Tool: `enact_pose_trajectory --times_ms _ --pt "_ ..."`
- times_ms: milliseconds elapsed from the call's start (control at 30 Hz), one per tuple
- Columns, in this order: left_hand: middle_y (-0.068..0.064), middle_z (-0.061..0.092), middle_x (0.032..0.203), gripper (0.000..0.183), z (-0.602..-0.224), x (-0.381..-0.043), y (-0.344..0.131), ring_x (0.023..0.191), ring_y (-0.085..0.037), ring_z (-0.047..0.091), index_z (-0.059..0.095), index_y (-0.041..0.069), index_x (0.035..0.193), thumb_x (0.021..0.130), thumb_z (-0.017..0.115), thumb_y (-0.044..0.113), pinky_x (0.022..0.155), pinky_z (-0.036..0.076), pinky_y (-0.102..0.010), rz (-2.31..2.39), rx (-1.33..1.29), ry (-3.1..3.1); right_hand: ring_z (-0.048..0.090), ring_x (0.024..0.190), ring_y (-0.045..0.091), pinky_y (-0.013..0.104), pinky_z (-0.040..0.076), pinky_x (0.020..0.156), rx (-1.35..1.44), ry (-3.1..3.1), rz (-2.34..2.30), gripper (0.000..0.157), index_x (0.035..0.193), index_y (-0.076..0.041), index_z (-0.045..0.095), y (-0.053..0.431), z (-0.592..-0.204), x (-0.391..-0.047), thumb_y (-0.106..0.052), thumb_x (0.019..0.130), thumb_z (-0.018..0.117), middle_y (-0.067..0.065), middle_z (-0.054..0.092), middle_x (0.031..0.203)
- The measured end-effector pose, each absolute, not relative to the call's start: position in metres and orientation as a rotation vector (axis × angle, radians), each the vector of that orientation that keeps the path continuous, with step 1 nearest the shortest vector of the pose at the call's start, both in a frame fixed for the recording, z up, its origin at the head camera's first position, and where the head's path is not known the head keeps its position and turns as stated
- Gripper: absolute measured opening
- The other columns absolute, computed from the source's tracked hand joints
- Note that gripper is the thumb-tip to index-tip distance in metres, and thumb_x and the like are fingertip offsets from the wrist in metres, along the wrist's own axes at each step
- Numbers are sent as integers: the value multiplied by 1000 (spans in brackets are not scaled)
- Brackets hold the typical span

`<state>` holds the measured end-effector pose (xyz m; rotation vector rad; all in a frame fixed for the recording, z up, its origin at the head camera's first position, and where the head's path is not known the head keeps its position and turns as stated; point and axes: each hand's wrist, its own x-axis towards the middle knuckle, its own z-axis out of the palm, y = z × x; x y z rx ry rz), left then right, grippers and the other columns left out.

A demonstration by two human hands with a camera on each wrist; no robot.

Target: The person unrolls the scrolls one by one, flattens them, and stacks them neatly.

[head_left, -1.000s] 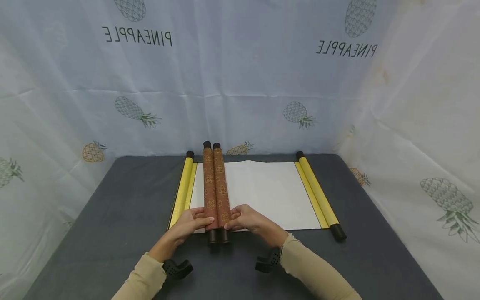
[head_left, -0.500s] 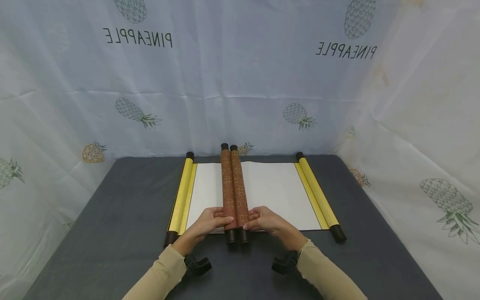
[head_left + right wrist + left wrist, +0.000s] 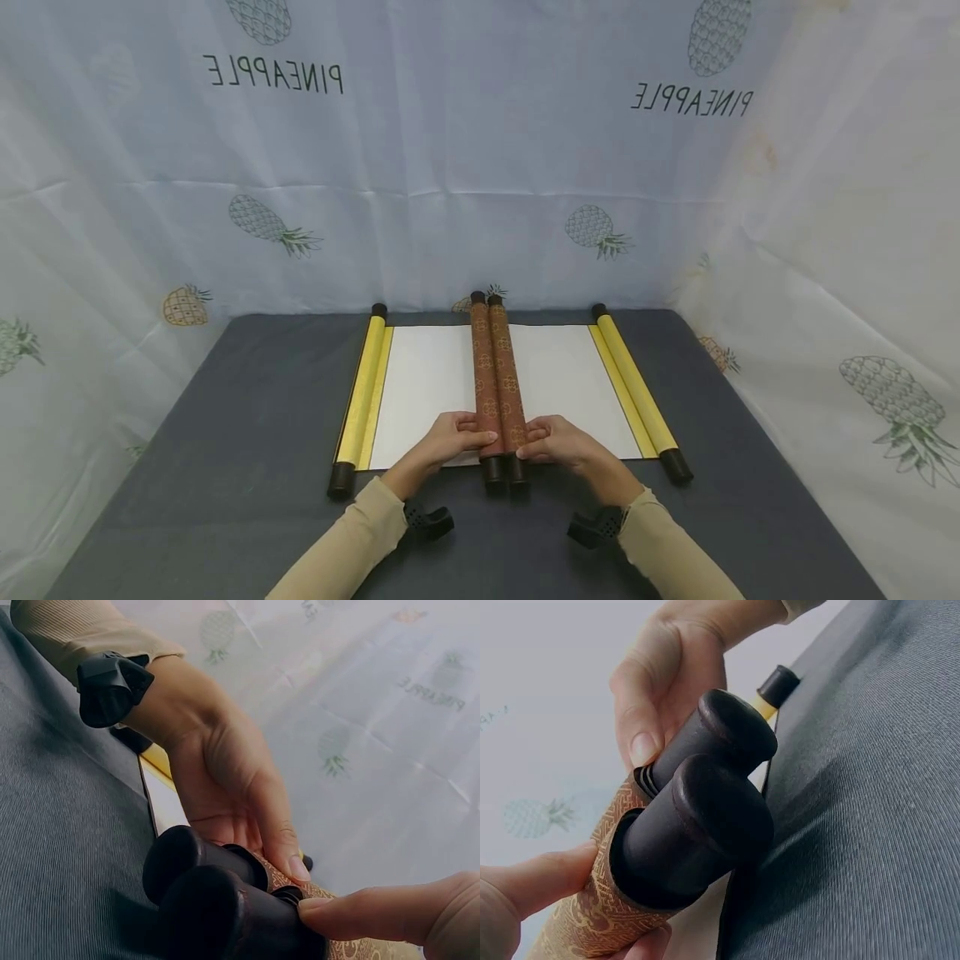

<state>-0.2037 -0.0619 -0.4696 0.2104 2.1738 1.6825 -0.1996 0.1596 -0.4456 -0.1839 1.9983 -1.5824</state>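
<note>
In the head view two brown, gold-patterned scroll rolls lie side by side, the left roll (image 3: 483, 375) against the right roll (image 3: 507, 375). Near its front end, my left hand (image 3: 453, 437) grips the left roll, thumb on top. My right hand (image 3: 558, 442) holds the right roll the same way. Both dark end knobs show large in the left wrist view, the nearer knob (image 3: 712, 817) beside the farther knob (image 3: 735, 731). The right thumb (image 3: 375, 909) presses by a knob's base in the right wrist view. Beneath the rolls spreads a white sheet (image 3: 427, 375).
The sheet ends in a left yellow roll (image 3: 362, 392) and a right yellow roll (image 3: 637, 375), both with black knobs. All of it lies on a dark grey table (image 3: 262, 400). Behind hangs a pale curtain (image 3: 450, 125) with pineapple prints.
Both hands have slid rightward across the white sheet with the two brown rolls kept together. More white now shows on the left, less on the right. The yellow rolls stay put.
</note>
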Motion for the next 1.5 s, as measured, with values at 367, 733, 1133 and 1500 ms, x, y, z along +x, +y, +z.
enact_pose_trajectory --times_ms 367,733,1133,1500 --pt "-35 57 129 67 -476 -211 -45 119 -41 60 44 -17 134 87 70 23 94 56 -43 1672 226 2159 59 82 8 28 58 78 -121 2049 -1553 62 130 23 39 173 -447 -199 -1 80 69 4 53 92" --pt "-21 72 100 55 -469 -209 -43 76 -9 62 57 -14 122 84 73 22 69 55 -25 1600 187 2235 66 95 15 38 58 88 -90 2094 -1509 70 135 23 35 173 -453 -199 -4 81 70 33 56 124" --pt "-11 70 78 49 -469 -206 -42 64 -7 59 63 -13 112 84 73 26 58 47 -19 1466 236 2432 69 85 14 36 61 80 -170 2220 -1475 64 132 21 43 176 -452 -199 -2 80 71 26 63 108" --pt "-28 50 136 68 -464 -198 -39 124 -38 54 43 -11 138 88 68 28 102 48 -49 1085 621 2841 63 112 42 44 58 86 -218 2640 -1382 48 131 11 50 168 -454 -198 -15 92 62 31 59 126"
